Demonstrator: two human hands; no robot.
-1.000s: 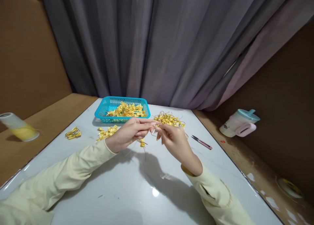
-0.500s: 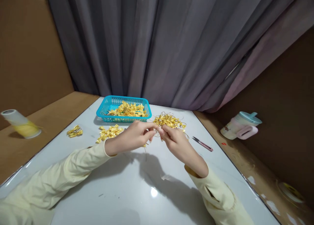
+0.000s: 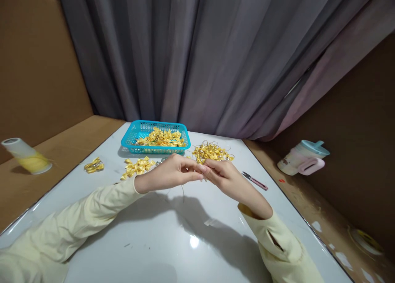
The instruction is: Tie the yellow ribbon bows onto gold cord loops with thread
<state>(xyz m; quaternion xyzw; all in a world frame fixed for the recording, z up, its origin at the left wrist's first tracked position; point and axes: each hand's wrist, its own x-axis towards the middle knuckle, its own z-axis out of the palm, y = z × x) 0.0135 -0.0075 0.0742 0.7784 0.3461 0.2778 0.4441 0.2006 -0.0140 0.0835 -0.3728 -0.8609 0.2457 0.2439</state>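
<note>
My left hand and my right hand meet fingertip to fingertip above the white table. Both are closed in a pinch; what lies between the fingertips is too small and hidden to name. A thin cord hangs below my left fingers. Behind my hands lies a pile of gold bows with cords and silvery beads. Loose yellow bows sit beyond my left wrist, with silvery beads beside them.
A blue basket holds more yellow bows. Small snips lie at the right, a lidded cup beyond them. At the left are a bundle of yellow ribbon and a spool. Grey curtains hang behind.
My right hand has shifted slightly right and down. The fingers of my left hand have straightened and drawn together, and the silvery beads behind it have come into view.
</note>
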